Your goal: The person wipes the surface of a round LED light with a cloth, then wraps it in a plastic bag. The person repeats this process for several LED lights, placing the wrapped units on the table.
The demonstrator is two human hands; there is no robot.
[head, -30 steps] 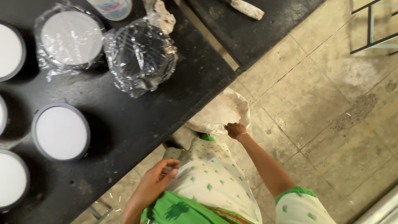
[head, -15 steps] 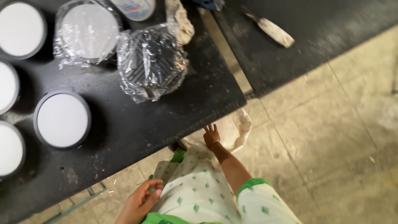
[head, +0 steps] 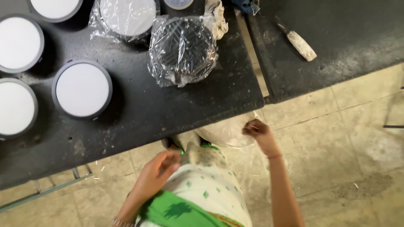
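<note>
My right hand is below the table edge, fingers curled on a crumpled clear plastic bag that hangs by my knee. My left hand rests against my white-and-green garment, fingers loosely bent, holding nothing that I can see. Above them on the dark table lies a round black lamp housing wrapped in clear plastic. A round white panel light with a grey rim sits to its left.
More round white lights lie along the table's left side, one wrapped in plastic. A dirty scraper lies on the second dark table at the right. Tiled floor spreads below.
The view has shifted so the tables sit lower and nearer. My right hand has stayed at the plastic bag under the table edge; my left hand rose toward my lap.
</note>
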